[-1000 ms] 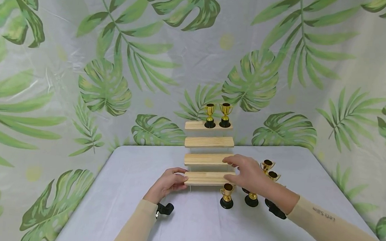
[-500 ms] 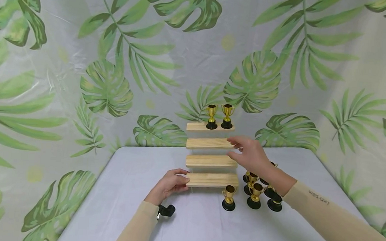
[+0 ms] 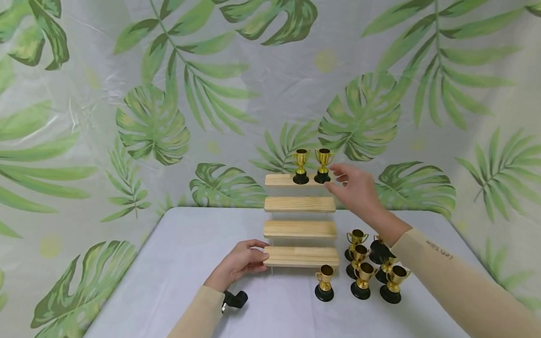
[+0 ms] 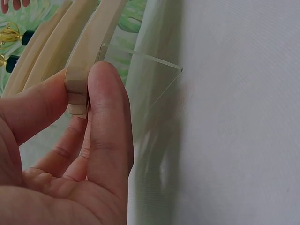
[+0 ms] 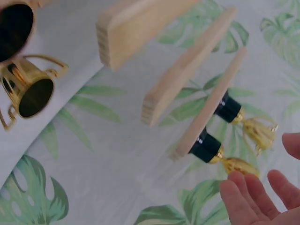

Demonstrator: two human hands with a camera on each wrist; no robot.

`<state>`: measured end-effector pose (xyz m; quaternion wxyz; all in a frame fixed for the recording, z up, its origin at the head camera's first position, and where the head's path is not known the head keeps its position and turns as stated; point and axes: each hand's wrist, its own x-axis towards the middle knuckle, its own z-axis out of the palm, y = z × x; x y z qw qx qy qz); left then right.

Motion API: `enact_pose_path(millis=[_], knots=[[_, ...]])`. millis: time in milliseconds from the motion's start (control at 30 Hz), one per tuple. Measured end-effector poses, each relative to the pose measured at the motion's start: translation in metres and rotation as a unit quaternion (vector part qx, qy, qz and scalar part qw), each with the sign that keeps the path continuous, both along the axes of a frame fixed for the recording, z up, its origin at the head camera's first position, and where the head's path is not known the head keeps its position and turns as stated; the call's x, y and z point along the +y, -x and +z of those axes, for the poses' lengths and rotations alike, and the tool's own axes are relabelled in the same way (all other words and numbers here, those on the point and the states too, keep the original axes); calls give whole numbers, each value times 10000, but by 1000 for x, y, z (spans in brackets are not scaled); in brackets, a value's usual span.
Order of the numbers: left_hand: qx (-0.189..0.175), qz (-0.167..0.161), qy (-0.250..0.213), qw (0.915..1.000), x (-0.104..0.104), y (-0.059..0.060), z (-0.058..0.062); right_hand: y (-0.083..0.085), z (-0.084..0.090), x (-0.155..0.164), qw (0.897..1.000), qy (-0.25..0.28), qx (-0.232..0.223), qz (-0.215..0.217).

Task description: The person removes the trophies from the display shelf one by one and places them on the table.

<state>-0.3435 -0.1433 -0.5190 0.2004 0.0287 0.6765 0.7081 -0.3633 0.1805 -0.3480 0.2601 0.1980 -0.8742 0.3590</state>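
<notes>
A tiered display stand with several pale wooden steps [image 3: 302, 205] and clear supports stands on the table. My left hand [image 3: 237, 263] pinches the left end of its lowest step [image 3: 302, 257], thumb and fingers on either face of the board [image 4: 86, 61]. Two small gold trophy cups with black bases stand upright on the top step: a left trophy [image 3: 301, 166] and a right trophy [image 3: 323, 165]. My right hand [image 3: 356, 190] is raised beside the right one, thumb and fingers apart. In the right wrist view its fingertips [image 5: 234, 176] are right at that trophy's cup [image 5: 240, 165].
Several more trophies [image 3: 362, 280] stand grouped on the table right of the stand, under my right forearm. A single trophy [image 3: 325, 284] stands in front of the lowest step. White cloth covers the table [image 3: 189, 247], and a leaf-patterned curtain [image 3: 237, 109] hangs behind.
My right hand has risen from the lower steps to the top step beside the right trophy, uncovering trophies on the table. My left hand has kept its grip on the lowest step.
</notes>
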Motion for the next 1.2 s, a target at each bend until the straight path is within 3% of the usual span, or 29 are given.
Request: enact_pose_path(millis=[267, 633, 933, 1200], knots=[[20, 73, 26, 10000, 1, 0, -1, 25, 13, 2, 9989, 98, 43, -449], [44, 46, 27, 10000, 1, 0, -1, 51, 32, -3, 9964, 216, -532, -625], [16, 48, 71, 10000, 1, 1, 0, 68, 35, -6, 9957, 37, -575, -722], [-2, 55, 128, 9999, 2, 1, 2, 73, 32, -9, 9949, -17, -736, -689]])
